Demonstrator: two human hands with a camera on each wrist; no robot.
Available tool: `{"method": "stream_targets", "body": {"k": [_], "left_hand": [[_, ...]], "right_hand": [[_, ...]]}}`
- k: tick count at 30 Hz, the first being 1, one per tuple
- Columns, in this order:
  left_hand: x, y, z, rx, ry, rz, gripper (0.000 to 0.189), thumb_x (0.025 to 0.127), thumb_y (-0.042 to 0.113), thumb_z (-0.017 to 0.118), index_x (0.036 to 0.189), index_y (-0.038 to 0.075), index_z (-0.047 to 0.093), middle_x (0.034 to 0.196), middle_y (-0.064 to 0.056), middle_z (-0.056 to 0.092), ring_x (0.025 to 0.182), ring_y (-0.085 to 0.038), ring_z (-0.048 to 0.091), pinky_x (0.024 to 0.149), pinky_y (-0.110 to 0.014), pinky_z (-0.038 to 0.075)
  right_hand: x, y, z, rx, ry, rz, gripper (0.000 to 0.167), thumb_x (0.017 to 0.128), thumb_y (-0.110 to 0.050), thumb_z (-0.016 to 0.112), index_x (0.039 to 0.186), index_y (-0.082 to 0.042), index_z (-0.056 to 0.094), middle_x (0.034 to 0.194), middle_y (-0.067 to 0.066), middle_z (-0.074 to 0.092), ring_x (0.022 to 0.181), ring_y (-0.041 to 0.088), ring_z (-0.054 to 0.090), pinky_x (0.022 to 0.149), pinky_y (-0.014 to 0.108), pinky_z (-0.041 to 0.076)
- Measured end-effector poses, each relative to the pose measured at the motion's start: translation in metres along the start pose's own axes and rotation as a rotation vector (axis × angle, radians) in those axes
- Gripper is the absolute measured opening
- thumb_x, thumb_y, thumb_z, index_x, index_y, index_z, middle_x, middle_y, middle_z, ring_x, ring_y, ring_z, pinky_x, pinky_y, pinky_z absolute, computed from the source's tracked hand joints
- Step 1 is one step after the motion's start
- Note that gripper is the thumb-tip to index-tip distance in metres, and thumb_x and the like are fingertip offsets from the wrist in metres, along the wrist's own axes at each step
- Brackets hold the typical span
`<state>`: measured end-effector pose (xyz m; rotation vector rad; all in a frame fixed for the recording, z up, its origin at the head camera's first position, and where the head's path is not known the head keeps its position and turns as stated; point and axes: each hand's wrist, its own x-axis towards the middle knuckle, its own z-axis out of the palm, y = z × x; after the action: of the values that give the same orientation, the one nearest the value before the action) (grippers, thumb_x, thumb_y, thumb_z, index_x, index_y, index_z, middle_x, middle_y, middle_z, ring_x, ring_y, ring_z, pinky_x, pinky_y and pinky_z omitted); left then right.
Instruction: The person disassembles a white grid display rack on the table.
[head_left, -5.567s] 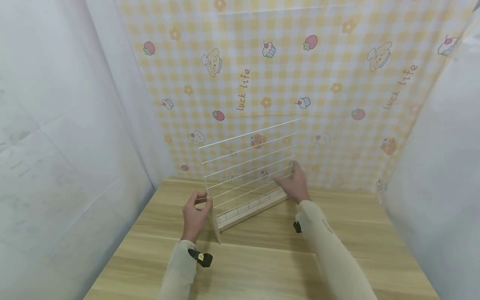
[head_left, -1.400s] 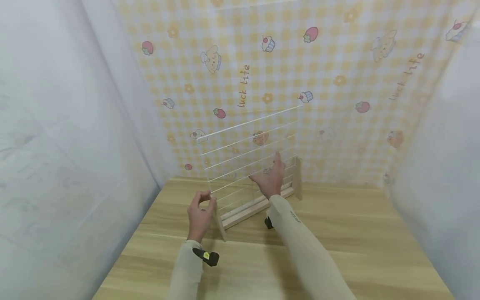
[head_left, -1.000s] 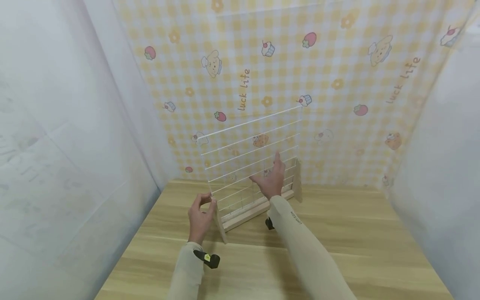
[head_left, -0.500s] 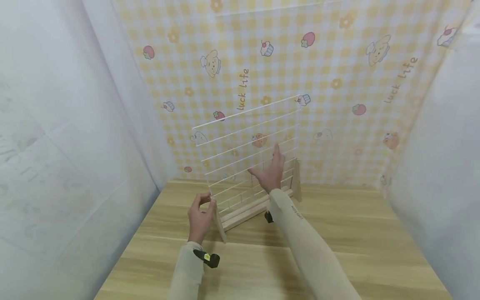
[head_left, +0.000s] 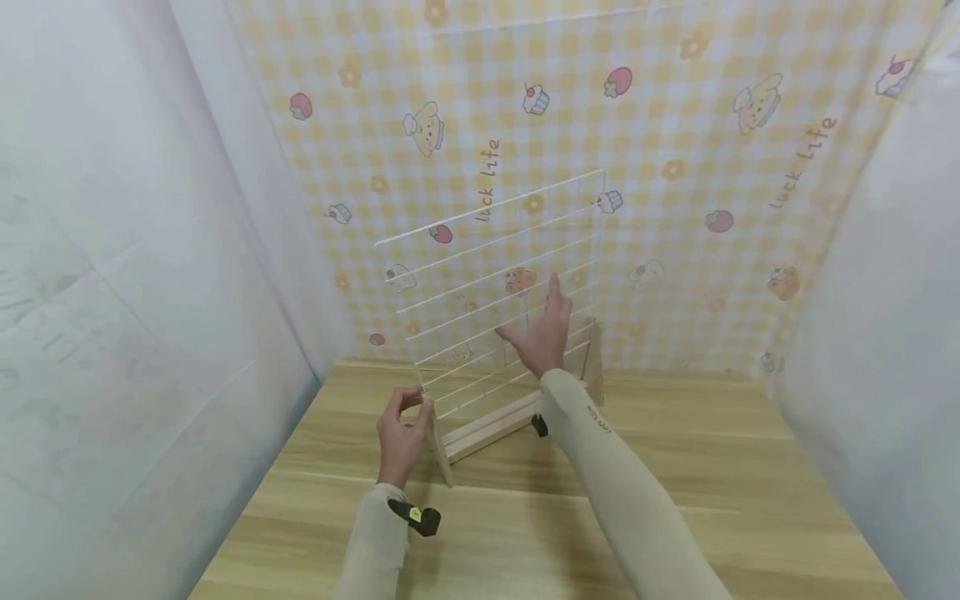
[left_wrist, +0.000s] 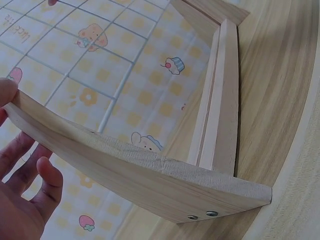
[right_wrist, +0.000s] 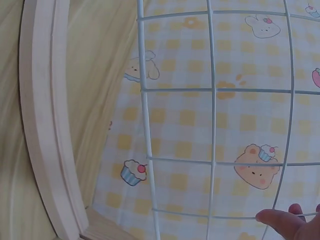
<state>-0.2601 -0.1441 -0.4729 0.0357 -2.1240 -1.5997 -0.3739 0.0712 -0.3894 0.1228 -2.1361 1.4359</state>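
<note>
A white wire grid panel (head_left: 490,207) stands tilted above a pale wooden stand (head_left: 491,429) that has a grooved base bar and two side boards. In the left wrist view, the grid's thick bottom wire (left_wrist: 115,102) is well away from the base bar's groove (left_wrist: 212,100). My right hand (head_left: 543,337) holds the grid near its middle, thumb on the near side of a wire. My left hand (head_left: 401,433) pinches the upper end of the stand's left side board (left_wrist: 145,162), thumb on top and fingers beneath. Two screws (left_wrist: 212,213) show low on that board.
The stand rests on a wood-grain table (head_left: 540,533). Behind it hangs a yellow checked cloth (head_left: 660,125) with printed cupcakes and animals. White sheets (head_left: 112,292) close off both sides.
My right hand has gone from the stand's right side board to the grid's middle, and the grid has risen out of the base groove. My left hand stays on the left board.
</note>
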Motion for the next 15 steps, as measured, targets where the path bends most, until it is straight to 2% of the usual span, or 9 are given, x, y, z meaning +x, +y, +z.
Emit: {"method": "stream_targets", "body": {"k": [4, 6, 10, 15], "left_hand": [[0.005, -0.019, 0.003, -0.005, 0.002, -0.009, 0.023, 0.096, 0.01, 0.066, 0.118, 0.004, 0.062, 0.119, -0.022, 0.066, 0.116, -0.033, 0.06, 0.064, -0.017, 0.049], [0.006, -0.024, 0.004, -0.01, 0.003, -0.004, 0.023, 0.096, 0.012, 0.067, 0.117, 0.006, 0.062, 0.118, -0.019, 0.066, 0.115, -0.03, 0.061, 0.065, -0.018, 0.05], [0.007, -0.027, 0.004, -0.013, 0.009, 0.017, 0.021, 0.095, 0.014, 0.069, 0.115, 0.01, 0.064, 0.114, -0.014, 0.068, 0.111, -0.023, 0.061, 0.064, -0.019, 0.051], [0.007, -0.027, 0.004, -0.006, 0.019, 0.036, 0.021, 0.094, 0.013, 0.069, 0.114, 0.012, 0.065, 0.111, -0.012, 0.069, 0.106, -0.015, 0.061, 0.062, -0.021, 0.053]], "right_hand": [[0.003, -0.007, -0.003, -0.038, -0.002, -0.029, 0.125, 0.066, -0.024, 0.095, 0.161, -0.014, 0.015, 0.147, 0.021, 0.038, 0.134, 0.037, 0.044, 0.114, 0.047, 0.043], [0.006, -0.01, -0.004, -0.058, -0.003, -0.04, 0.126, 0.065, -0.026, 0.095, 0.162, -0.015, 0.014, 0.148, 0.02, 0.037, 0.134, 0.036, 0.044, 0.114, 0.046, 0.043], [0.01, -0.016, -0.007, -0.067, 0.0, -0.051, 0.126, 0.065, -0.027, 0.094, 0.162, -0.016, 0.014, 0.146, 0.02, 0.037, 0.132, 0.034, 0.045, 0.112, 0.045, 0.046], [0.013, -0.02, -0.009, -0.063, -0.006, -0.047, 0.126, 0.066, -0.027, 0.094, 0.162, -0.014, 0.014, 0.145, 0.022, 0.038, 0.132, 0.036, 0.046, 0.11, 0.046, 0.047]]}}
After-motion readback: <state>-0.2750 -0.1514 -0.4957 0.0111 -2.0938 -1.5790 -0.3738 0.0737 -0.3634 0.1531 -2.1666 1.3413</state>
